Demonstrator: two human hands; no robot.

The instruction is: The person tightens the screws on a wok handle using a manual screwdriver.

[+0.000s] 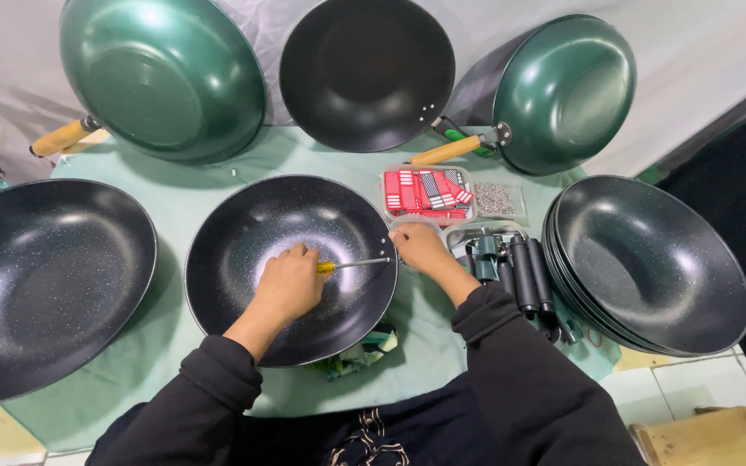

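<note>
Screwdriver [349, 265] clamped in our left hand [287, 285], right hand [420, 248] gripping the wok [243, 259] rim; we should keep the tip square.

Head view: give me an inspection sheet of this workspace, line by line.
Surface: table under a pale green cloth, mostly covered.
Job's things: dark speckled wok in the middle; yellow-handled screwdriver lies across its inside, tip toward the right rim.
Clutter: large wok at left, stack of woks at right, three pans propped along the back, tray of red packets, bag of small metal parts, black handles.
Hands: left hand grips the screwdriver inside the wok; right hand rests at the wok's right rim, fingers hidden.
Cables: nothing seen.
Surroundings: grey sheet behind, tiled floor, wooden box at lower right.
</note>
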